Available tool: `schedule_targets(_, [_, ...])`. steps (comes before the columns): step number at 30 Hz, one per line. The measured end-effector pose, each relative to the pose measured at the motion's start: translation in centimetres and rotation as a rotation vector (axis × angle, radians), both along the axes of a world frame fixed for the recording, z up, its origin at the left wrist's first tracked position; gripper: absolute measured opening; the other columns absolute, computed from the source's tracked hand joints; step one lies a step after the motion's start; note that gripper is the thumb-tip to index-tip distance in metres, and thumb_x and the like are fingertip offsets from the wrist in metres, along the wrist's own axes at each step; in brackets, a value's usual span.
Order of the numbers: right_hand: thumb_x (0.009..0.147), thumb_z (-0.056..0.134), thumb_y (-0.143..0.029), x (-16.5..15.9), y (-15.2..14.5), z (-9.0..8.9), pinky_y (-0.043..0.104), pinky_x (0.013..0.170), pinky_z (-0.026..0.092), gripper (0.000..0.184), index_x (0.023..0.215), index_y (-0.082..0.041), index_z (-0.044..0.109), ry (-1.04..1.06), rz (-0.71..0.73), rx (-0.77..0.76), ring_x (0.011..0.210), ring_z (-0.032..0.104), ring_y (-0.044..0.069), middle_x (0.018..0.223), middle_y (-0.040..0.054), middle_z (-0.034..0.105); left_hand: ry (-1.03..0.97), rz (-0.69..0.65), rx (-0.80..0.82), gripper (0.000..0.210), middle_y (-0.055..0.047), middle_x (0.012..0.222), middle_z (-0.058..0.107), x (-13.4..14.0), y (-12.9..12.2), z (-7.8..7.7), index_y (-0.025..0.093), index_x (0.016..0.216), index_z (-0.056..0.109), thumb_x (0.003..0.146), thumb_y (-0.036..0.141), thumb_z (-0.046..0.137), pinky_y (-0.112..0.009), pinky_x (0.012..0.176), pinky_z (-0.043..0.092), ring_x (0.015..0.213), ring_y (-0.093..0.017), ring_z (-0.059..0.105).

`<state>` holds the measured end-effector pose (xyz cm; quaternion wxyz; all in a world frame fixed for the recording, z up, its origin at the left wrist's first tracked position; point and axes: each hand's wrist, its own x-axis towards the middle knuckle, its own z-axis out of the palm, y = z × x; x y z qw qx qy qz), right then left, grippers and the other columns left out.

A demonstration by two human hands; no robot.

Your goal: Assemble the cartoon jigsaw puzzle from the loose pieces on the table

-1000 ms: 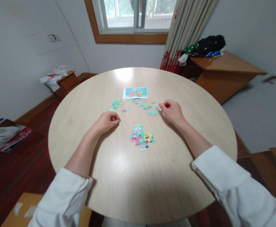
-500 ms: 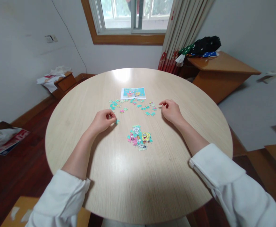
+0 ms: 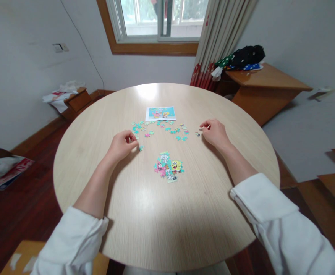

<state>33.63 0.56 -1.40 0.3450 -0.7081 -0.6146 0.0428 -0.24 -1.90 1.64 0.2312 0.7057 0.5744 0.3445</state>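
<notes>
My left hand rests left of the middle of the table, with its fingers curled and the thumb and fingertips close together. A small teal puzzle piece lies on the table just beside those fingertips. My right hand hovers over the right side, its index finger stretched out and apart from the thumb. A small dark-and-white puzzle piece lies just left of it. Between my forearms is a joined section of a cartoon jigsaw puzzle, showing pink, yellow and pale figures on teal.
Beyond the joined section, loose puzzle pieces lie in an arc below a printed reference picture. All of it sits on a round wooden table. A wooden desk with cloth on it stands at the right, near a curtain.
My right hand has shifted to the right, and a puzzle piece now shows beside its fingers. My left hand has drawn back slightly from the teal piece, which stays on the table.
</notes>
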Motion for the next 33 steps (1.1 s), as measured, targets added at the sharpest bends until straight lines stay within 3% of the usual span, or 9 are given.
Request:
schedule_targets(13, [0.072,0.06,-0.021,-0.3,-0.4,0.1,0.035,0.069,0.042,0.008,0.07,-0.018,0.067,-0.073,0.033,-0.055,0.067,0.053,0.019,0.071,0.0063,0.06,-0.063,0.113,0.041,0.01,0.003,0.055,0.047,-0.4,0.3,-0.1,0.019,0.056,0.049,0.061,0.016,0.056,-0.025,0.055,0.034,0.056,-0.012,0.041])
schedule_targets(23, [0.085,0.049,-0.017,-2.9,-0.7,-0.9,0.042,0.086,0.038,0.028,0.097,-0.019,0.074,-0.143,0.208,-0.017,0.094,0.056,0.026,0.093,0.0123,0.063,-0.089,0.214,0.076,0.014,0.003,0.054,0.044,-0.9,0.6,-0.4,0.02,0.055,0.044,0.06,0.014,0.055,-0.025,0.053,0.03,0.055,-0.011,0.038])
schedule_targets(33, [0.089,0.044,-0.022,-4.3,-0.4,-0.8,0.047,0.086,0.034,0.035,0.113,-0.02,0.07,-0.264,0.162,0.0,0.105,0.05,0.032,0.112,0.0168,0.06,-0.151,0.282,0.1,0.015,0.004,0.053,0.041,-1.1,0.8,-0.2,0.02,0.053,0.042,0.059,0.01,0.052,-0.025,0.052,0.028,0.054,-0.01,0.036])
